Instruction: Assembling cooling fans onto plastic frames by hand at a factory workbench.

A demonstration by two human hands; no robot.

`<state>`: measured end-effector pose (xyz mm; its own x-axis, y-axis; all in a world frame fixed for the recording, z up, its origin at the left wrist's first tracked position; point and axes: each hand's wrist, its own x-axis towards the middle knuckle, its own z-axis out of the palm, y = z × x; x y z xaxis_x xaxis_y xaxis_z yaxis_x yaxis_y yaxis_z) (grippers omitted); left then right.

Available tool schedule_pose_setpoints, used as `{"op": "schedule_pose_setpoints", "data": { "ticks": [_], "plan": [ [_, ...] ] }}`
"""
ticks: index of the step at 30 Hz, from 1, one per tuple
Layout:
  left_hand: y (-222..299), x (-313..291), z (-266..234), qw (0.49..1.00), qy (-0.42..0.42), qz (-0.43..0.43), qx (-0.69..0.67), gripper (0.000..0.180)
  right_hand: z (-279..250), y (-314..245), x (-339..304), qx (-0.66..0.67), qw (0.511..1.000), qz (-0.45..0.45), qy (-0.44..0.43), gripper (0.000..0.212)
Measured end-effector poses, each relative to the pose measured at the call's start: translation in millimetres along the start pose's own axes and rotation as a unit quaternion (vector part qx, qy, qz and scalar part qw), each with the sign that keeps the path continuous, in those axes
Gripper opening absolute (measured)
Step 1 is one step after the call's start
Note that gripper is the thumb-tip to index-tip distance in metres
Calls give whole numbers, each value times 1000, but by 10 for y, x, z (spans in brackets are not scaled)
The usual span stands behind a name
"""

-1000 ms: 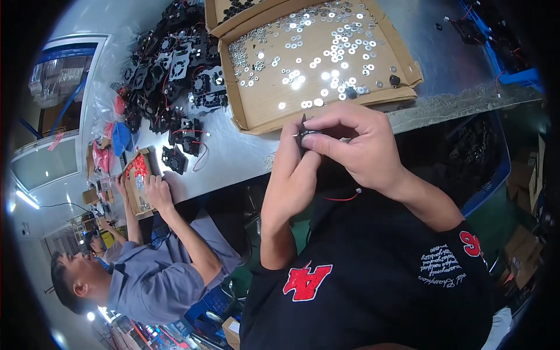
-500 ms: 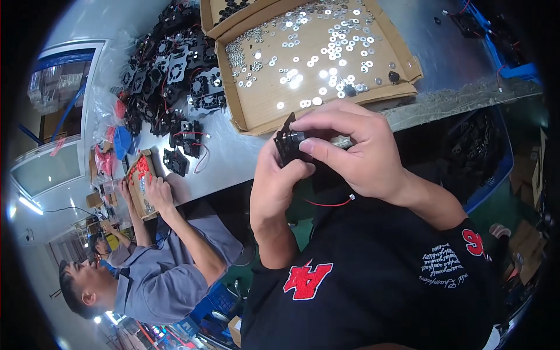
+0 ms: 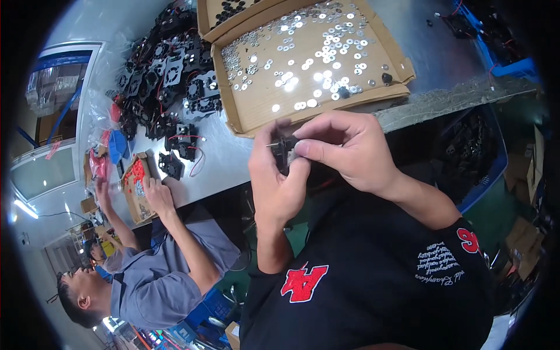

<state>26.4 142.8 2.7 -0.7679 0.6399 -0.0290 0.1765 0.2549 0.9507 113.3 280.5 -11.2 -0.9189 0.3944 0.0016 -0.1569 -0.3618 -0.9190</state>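
A small black fan assembly [image 3: 284,153] is held upright over the table's front edge, with a thin metal pin standing out at its left side. My left hand [image 3: 276,185] is closed around the assembly from below and behind, and its fingers hide much of it. With thumb and forefinger, my right hand [image 3: 354,153] pinches at the assembly's right side. Whether a separate small piece sits between those fingertips is hidden. Just beyond both hands lies a shallow cardboard tray [image 3: 256,122] with many loose metal washers and a few black knobs.
Black fan assemblies [image 3: 171,74] with red wires are heaped on the metal table [image 3: 216,153] at left. A co-worker [image 3: 157,274] sits at left, hands over a small cardboard box [image 3: 140,210] of red pieces. A blue crate [image 3: 496,166] stands below the table at right.
The fan assembly has turned in my hands, and its pin now shows at the left. The dangling red wire has gone from sight. The co-worker's far hand has moved left from the box.
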Motion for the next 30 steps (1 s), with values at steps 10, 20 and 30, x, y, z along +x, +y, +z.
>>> {"op": "schedule_pose_setpoints", "data": {
  "ticks": [10, 20, 30],
  "plan": [
    [1, 115, 48, 901, 85, 180, 384, 51, -130, 110, 15, -142, 985, -98, 32, 14],
    [-269, 264, 20, 853, 77, 302, 418, 58, -469, -444, 582, -499, 838, -221, 8, 28],
    [-349, 119, -138, 842, 131, 365, 374, 52, -1445, -653, 3396, -675, 713, -150, 111, 23]
  ]
}}
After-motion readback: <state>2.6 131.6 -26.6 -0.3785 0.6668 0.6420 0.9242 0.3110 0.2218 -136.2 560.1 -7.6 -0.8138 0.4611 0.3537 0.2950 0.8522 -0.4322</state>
